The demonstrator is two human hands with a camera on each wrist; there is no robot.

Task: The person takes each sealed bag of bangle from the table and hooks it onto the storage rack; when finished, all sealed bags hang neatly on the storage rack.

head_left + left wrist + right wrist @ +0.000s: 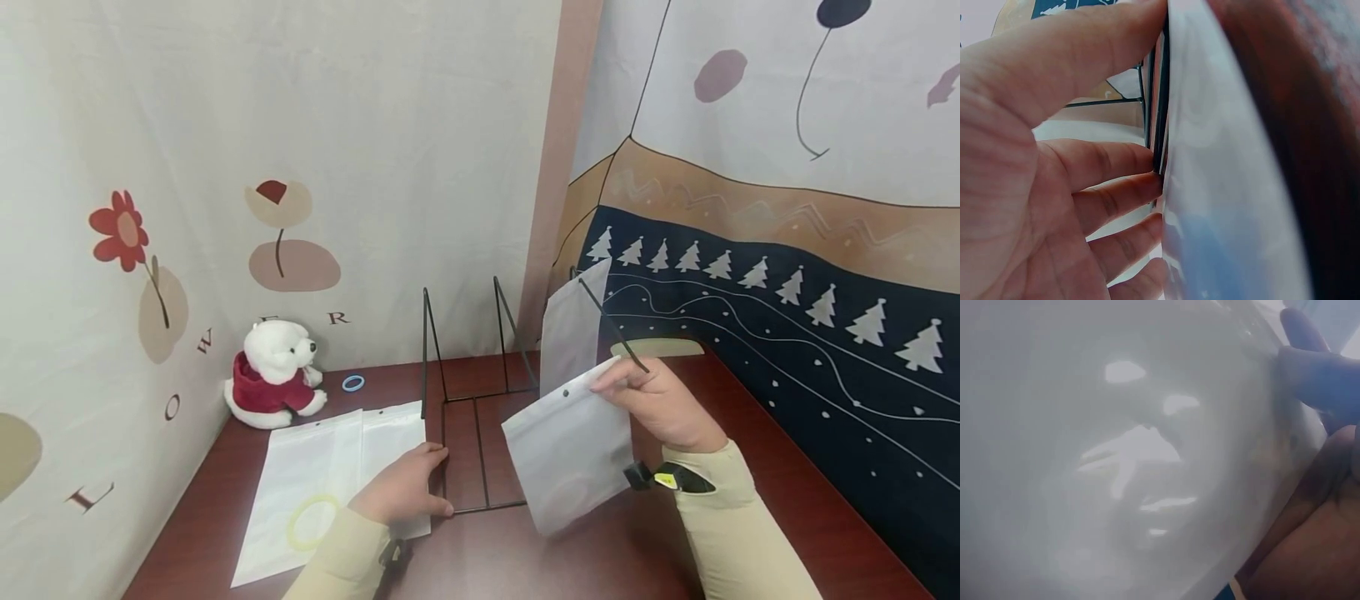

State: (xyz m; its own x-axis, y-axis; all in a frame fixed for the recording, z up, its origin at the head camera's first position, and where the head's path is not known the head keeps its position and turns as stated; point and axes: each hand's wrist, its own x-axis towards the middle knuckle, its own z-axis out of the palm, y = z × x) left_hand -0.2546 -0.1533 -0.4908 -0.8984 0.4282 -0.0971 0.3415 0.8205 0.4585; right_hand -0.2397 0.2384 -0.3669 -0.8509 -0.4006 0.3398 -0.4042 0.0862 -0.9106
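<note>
My right hand [667, 404] pinches a white frosted zip bag [570, 450] by its upper right corner, and the bag hangs tilted with a faint round shape inside. In the right wrist view its glossy surface [1085, 487] fills most of the picture. A black wire rack [480, 450] stands on the table, another white bag [570, 342] upright at its right end. My left hand [401, 487] has its thumb and extended fingers spread against the rack's left side. In the left wrist view the fingertips meet a black wire [1161, 112] beside a white bag [1216, 156].
Two overlapping white bags [296, 467] lie flat at the left, one with a yellow ring [294, 527] showing. A white plush bear [277, 375] in a red coat sits behind them, near a small blue ring [352, 383]. Patterned cloth [420, 167] hangs behind the dark red table [750, 500].
</note>
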